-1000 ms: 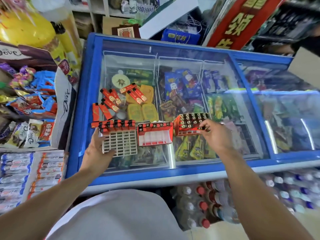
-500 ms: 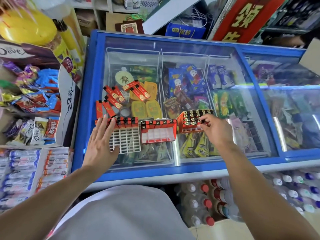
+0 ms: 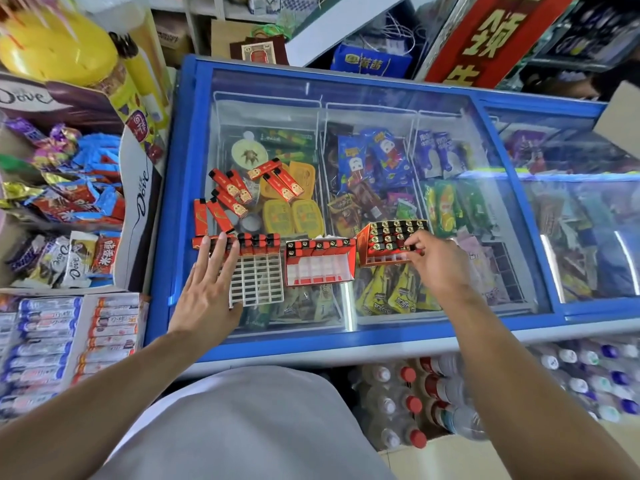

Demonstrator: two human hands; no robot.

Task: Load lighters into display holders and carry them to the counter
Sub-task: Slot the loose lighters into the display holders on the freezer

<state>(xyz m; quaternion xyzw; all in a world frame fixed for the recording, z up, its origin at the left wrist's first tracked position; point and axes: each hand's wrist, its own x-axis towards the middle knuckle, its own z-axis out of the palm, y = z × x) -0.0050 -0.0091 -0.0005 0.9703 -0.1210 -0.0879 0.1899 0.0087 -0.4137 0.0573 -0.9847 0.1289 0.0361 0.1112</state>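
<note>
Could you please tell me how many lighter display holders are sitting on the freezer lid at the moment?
3, in a row: the white grid holder on the left, the red holder in the middle, the fuller red holder on the right.

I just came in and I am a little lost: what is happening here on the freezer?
A person is filling lighter holders on the glass lid of a freezer. The left hand lies flat, fingers straight, on the white grid holder, which has one row of lighters. The right hand pinches a lighter at the nearly full red holder. A middle red holder has one row. Loose lighters wait behind.
</note>
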